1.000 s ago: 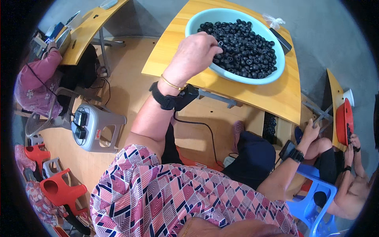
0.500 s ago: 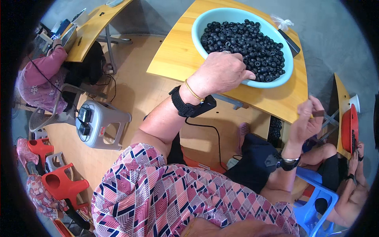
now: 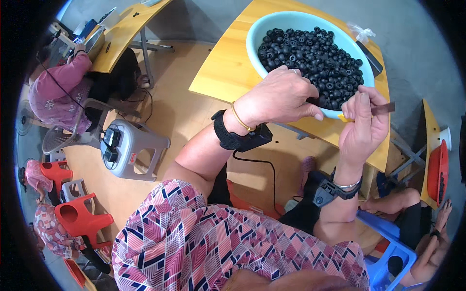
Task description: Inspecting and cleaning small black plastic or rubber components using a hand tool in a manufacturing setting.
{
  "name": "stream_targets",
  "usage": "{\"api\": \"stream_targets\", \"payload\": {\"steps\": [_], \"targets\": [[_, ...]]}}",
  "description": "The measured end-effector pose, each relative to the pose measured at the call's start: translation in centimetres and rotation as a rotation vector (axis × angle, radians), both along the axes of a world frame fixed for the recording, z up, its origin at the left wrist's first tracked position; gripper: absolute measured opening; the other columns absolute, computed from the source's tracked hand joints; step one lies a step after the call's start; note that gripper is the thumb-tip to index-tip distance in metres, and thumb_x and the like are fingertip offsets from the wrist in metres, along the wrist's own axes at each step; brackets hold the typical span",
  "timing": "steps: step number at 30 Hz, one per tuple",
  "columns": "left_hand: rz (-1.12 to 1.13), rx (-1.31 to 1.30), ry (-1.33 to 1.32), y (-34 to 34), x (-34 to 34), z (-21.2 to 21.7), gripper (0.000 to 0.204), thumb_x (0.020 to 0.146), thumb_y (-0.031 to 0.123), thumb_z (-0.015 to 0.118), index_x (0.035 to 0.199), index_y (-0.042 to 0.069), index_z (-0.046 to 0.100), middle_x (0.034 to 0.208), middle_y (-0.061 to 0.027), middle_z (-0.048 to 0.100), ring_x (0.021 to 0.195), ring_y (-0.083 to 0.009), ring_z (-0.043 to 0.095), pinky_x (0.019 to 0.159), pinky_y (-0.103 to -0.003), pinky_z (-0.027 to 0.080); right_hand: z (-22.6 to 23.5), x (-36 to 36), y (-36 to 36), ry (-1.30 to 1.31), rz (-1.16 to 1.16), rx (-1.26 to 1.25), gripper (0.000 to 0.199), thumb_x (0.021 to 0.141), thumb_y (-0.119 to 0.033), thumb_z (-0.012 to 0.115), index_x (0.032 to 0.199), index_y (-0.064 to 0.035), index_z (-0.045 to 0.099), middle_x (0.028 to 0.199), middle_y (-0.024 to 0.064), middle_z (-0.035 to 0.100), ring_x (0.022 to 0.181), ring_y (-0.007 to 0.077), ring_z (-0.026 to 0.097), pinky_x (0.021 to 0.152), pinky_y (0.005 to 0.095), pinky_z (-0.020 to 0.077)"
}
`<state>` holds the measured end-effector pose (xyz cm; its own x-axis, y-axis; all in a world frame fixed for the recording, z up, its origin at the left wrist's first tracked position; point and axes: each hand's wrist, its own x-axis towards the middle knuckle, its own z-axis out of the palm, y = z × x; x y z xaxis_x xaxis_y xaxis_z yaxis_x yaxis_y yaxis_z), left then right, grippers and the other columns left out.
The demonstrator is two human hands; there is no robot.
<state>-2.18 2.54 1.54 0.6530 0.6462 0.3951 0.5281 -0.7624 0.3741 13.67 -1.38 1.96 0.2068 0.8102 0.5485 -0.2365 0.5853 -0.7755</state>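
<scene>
A light blue oval basin (image 3: 253,36) stands on the wooden table, filled with small round black rubber-like parts (image 3: 310,53), many with a hole in the middle. My left hand (image 3: 286,94) reaches over its near rim. Its fingers are curled down at the parts, with the thumb alongside, and the fingertips are hidden, so what they grip cannot be made out. Close beside it, at the right part of the rim, my right hand (image 3: 364,123) is closed round a small knife-like tool (image 3: 383,108). A flat brown strip sticks out on one side and a yellow end on the other.
A black box-like object (image 3: 370,58) and a clear plastic bag (image 3: 361,32) lie on the wooden table (image 3: 218,72) behind the basin. A grey stool (image 3: 133,150) stands left, a blue chair (image 3: 388,247) right. Other people sit at tables on both sides.
My right hand, holding the knife-like tool, has risen and moved left to the basin's near rim beside my left hand. The left hand stays at the parts; the whole view has shifted slightly.
</scene>
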Motion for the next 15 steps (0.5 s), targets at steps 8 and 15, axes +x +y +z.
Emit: {"api": "stream_targets", "payload": {"steps": [8,15], "targets": [[-0.056,-0.016,-0.123,0.3,-0.1,-0.3,0.033,0.064,0.031,0.069,0.081,0.004,0.062,0.071,-0.0096,0.057,0.069,-0.0286,0.056,0.061,-0.037,0.043,-0.5,1.5,0.2,-0.077,-0.027,-0.132,0.021,0.091,-0.014,0.042,0.105,0.0007,0.047,0.074,-0.0002,0.041,0.058,0.0048,0.036,0.052,0.0185,0.0317],[-0.043,-0.146,-0.134,0.0,-0.1,0.1,0.031,0.064,0.027,0.070,0.082,0.003,0.062,0.074,-0.0101,0.057,0.069,-0.0280,0.057,0.062,-0.036,0.043,-1.1,2.5,0.2,-0.116,0.012,-0.189,0.022,0.091,-0.016,0.040,0.104,-0.0001,0.048,0.074,-0.0008,0.039,0.058,0.0047,0.035,0.052,0.0186,0.0309]]}}
